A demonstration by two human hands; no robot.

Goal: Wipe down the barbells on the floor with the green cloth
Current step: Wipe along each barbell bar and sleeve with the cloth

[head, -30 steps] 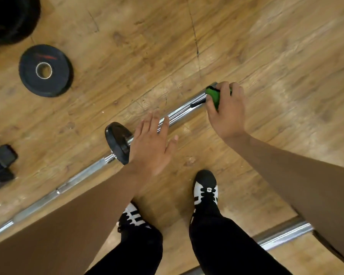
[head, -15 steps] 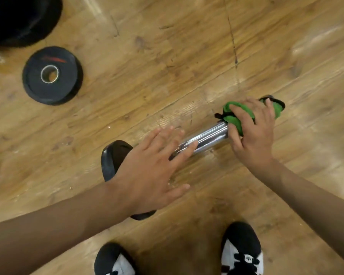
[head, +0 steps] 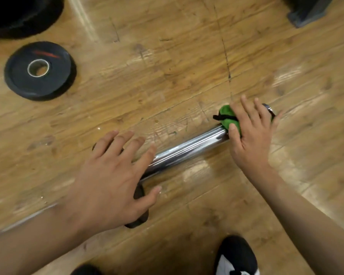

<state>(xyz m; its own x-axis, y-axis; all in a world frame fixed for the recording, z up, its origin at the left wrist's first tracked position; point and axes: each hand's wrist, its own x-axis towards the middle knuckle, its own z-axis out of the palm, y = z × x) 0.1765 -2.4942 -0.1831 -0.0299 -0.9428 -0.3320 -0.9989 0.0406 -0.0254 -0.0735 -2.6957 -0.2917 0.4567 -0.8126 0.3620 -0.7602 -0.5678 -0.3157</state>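
Right hand (head: 252, 133), fingers clamped on green cloth (head: 227, 118), has slid it inboard off the tip of the barbell (head: 187, 149). Left hand (head: 111, 179): fingers apart over the sleeve. Bar lies on floor (head: 167, 66); sleeve wipe under way.

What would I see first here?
The bright green cloth pops out, gripped by the right hand at the end of the shiny chrome barbell mid-picture. The left hand spreads open over the bar, and a round black weight plate lies on the wooden floor, upper left.
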